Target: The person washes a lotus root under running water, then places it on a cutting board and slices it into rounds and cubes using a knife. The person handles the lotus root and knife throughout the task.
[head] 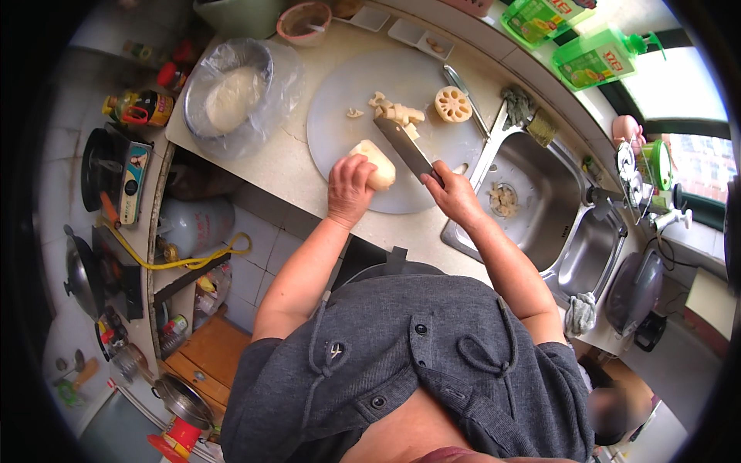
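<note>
My left hand [351, 184] grips a peeled lotus root piece [379, 166] on the near part of a round, translucent cutting board [336, 87]. In my right hand [454, 194] is the handle of a kitchen knife [405, 147], its blade slanting up and left to a pile of cut lotus root chunks [399, 113]. One small bit [354, 113] lies left of the pile. Right of it sits a lotus root half [453, 105], its holed cut face up. A long metal utensil [466, 98], perhaps a peeler or knife, rests along the board's right edge.
At the left, a metal bowl [186, 110] holds pale dough under clear plastic. A double steel sink [556, 179] with peelings [503, 199] at its drain adjoins the board on the right. White dishes [405, 32] and a pink-rimmed bowl [304, 23] stand behind. A person's head [619, 405] shows lower right.
</note>
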The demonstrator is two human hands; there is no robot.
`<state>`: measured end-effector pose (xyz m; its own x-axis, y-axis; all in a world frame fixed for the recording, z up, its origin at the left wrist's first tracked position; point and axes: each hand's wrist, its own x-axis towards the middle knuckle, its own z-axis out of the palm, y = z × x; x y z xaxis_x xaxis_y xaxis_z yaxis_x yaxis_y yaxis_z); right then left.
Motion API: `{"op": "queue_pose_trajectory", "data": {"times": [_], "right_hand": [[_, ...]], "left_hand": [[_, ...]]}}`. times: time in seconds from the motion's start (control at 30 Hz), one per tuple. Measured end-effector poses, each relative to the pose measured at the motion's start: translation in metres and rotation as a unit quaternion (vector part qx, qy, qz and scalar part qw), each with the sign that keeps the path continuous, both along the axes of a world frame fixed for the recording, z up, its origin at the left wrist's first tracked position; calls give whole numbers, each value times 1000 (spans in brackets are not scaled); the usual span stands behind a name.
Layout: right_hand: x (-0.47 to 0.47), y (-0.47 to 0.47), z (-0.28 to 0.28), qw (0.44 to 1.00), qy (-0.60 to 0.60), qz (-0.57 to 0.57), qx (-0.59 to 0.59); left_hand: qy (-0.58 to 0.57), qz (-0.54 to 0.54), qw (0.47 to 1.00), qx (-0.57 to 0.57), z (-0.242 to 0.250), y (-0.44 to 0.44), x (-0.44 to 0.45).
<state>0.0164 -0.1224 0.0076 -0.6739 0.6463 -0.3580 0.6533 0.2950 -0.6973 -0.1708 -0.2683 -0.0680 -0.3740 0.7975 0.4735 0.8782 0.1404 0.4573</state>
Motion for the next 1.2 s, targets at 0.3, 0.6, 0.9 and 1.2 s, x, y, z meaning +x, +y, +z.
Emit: {"op": "queue_pose_trajectory", "data": {"times": [0.3, 0.6, 0.9, 1.2], "right_hand": [[-1, -18, 52, 978, -67, 158, 121], [-35, -18, 35, 984, -41, 147, 90], [-32, -29, -6, 987, 5, 116, 107], [-16, -39, 0, 989, -31, 108, 101]], "left_hand": [[6, -86, 988, -128, 32, -1, -5], [-16, -100, 985, -142, 33, 3, -11], [-12, -89, 991, -97, 15, -6, -8], [-15, -100, 992, -82, 12, -5, -9]]}}
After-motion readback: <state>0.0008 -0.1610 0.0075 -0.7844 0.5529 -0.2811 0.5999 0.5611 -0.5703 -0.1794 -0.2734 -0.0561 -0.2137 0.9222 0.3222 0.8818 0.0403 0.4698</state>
